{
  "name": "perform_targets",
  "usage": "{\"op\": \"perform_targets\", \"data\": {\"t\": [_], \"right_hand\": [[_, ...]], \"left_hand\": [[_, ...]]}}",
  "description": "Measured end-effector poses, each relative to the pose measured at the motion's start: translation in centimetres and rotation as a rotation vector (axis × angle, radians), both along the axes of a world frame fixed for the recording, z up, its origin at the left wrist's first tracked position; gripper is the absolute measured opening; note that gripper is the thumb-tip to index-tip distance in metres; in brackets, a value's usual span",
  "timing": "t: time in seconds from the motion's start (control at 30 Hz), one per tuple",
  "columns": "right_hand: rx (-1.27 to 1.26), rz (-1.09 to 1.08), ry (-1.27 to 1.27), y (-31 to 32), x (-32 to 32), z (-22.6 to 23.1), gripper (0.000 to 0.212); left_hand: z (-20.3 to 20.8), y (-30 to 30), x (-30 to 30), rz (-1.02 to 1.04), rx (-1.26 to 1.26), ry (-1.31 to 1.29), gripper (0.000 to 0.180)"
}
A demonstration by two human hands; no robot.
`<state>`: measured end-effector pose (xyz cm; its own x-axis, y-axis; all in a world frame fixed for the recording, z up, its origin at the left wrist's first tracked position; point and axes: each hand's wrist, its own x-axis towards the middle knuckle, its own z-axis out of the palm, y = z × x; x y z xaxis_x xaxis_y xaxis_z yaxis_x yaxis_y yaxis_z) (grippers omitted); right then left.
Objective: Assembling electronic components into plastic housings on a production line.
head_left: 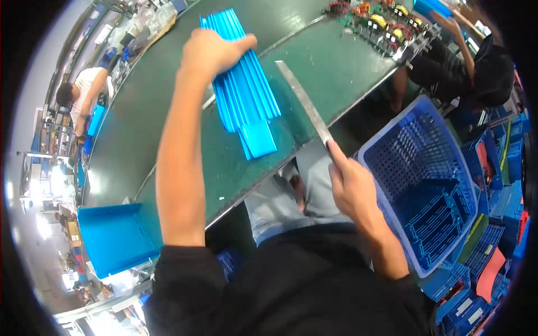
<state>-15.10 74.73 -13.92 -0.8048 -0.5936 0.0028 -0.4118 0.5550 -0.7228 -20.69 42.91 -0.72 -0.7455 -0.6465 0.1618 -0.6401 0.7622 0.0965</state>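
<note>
A stack of long, bright blue folded panels (246, 98) lies on the green tabletop in front of me, with one piece jutting out at its near end. My left hand (212, 51) grips the stack near its far end, the thumb stretched across the top and the other fingers mostly hidden. My right hand (354, 187) is closed around the near end of a long, flat grey metal file (305, 103). The file points up and to the left, its tip to the right of the panels and apart from them.
A larger blue panel (115, 241) stands at the table's left. To my right, a blue plastic basket (384, 143) holds several flat blue pieces. Wired parts (386, 28) lie at the far right near a co-worker (471, 73). Another person (87, 92) works at far left.
</note>
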Motion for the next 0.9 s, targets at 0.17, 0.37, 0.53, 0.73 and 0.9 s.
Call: {"op": "perform_targets", "data": {"t": [0.17,0.37,0.53,0.73,0.9], "right_hand": [[0.057,0.099,-0.104,3.0,5.9,1.8,0.053],[0.114,0.176,-0.081,2.0,7.7,1.4,0.059],[0.148,0.180,-0.067,-2.1,5.9,0.9,0.063],[-0.084,0.101,0.033,-8.0,2.9,-2.2,0.067],[0.216,0.165,-0.025,-0.6,7.1,0.5,0.068]], "left_hand": [[1.0,-2.0,-2.1,-0.103,0.049,-0.103,0.094],[0.4,-2.1,-2.1,-0.081,0.024,-0.148,0.096],[0.9,-1.0,-2.2,-0.087,-0.021,-0.198,0.095],[1.0,-4.0,-3.2,-0.086,0.057,-0.237,0.098],[0.4,-3.5,-3.2,-0.120,0.036,-0.203,0.102]]}}
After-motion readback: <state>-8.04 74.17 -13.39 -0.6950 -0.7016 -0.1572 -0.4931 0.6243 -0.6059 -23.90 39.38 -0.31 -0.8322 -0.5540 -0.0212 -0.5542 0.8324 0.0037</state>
